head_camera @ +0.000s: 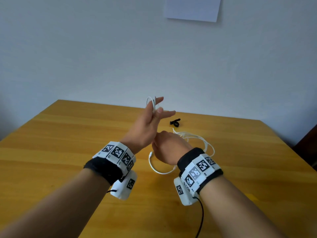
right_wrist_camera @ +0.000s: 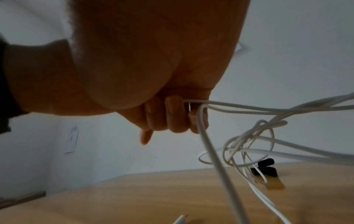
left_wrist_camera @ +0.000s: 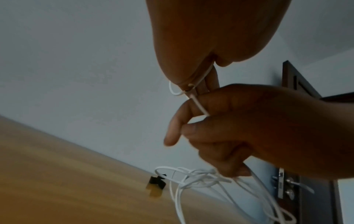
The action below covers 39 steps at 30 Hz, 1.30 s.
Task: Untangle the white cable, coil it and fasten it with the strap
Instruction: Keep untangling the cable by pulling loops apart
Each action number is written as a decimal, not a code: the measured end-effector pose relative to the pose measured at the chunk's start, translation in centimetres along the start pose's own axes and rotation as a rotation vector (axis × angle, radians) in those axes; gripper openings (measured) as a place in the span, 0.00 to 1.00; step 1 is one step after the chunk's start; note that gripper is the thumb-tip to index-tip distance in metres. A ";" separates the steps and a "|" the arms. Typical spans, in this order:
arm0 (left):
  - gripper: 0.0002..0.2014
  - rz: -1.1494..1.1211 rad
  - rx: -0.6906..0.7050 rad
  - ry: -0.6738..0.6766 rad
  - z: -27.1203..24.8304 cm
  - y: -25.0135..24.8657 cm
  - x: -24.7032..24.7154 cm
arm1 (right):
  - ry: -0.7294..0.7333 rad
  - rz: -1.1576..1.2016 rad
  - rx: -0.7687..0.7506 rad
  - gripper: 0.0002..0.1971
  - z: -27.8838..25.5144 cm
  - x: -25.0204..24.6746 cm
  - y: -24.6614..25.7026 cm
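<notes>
The white cable (head_camera: 197,140) lies partly in a loose tangle on the wooden table (head_camera: 68,143). My left hand (head_camera: 157,109) is raised above it with its fingers stretched out, and the thumb pinches a small loop of cable against them. Just below, my right hand (head_camera: 167,146) has its fingers curled round the cable (right_wrist_camera: 239,145), which hangs from it down to the tangle. In the left wrist view a taut piece of cable (left_wrist_camera: 199,106) runs between the two hands. One connector end (head_camera: 151,154) rests on the table under my right hand. The black strap (head_camera: 175,122) lies beyond the tangle, untouched.
A sheet of paper (head_camera: 193,7) hangs on the white wall behind the table. A dark wooden door (left_wrist_camera: 298,84) with a metal handle (left_wrist_camera: 293,183) stands to the right. The table's far edge runs close behind the strap.
</notes>
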<state>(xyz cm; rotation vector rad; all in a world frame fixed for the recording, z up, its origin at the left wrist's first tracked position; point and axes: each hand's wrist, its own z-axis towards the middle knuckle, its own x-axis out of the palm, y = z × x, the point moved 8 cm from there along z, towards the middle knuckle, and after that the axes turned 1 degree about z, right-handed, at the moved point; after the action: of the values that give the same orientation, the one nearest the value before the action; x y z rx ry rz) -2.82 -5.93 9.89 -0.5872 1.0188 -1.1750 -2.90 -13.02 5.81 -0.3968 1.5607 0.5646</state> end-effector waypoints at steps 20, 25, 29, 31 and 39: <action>0.29 0.598 -0.307 0.135 -0.6 5.0 -2.9 | -0.191 -0.029 0.130 0.15 -1.3 -2.0 -7.6; 0.32 0.226 -0.516 0.242 -1.4 7.0 -2.5 | -0.436 0.019 0.204 0.10 -1.9 -3.7 -9.8; 0.29 0.051 -0.572 0.232 -1.8 7.4 -2.0 | -0.430 0.367 0.298 0.17 -1.6 -3.5 -11.7; 0.29 -0.064 -0.596 0.149 -1.6 7.6 -2.2 | -0.396 0.489 0.240 0.19 -1.4 -3.6 -11.1; 0.27 -0.669 -0.643 0.114 -1.3 5.8 -0.5 | -0.378 0.525 0.175 0.14 -0.6 -3.8 -9.8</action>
<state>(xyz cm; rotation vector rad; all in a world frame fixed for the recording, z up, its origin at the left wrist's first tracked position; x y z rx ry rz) -1.27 -3.40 4.65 -1.4639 1.3594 -1.4597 2.50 -21.66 8.49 0.2557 1.3265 0.8427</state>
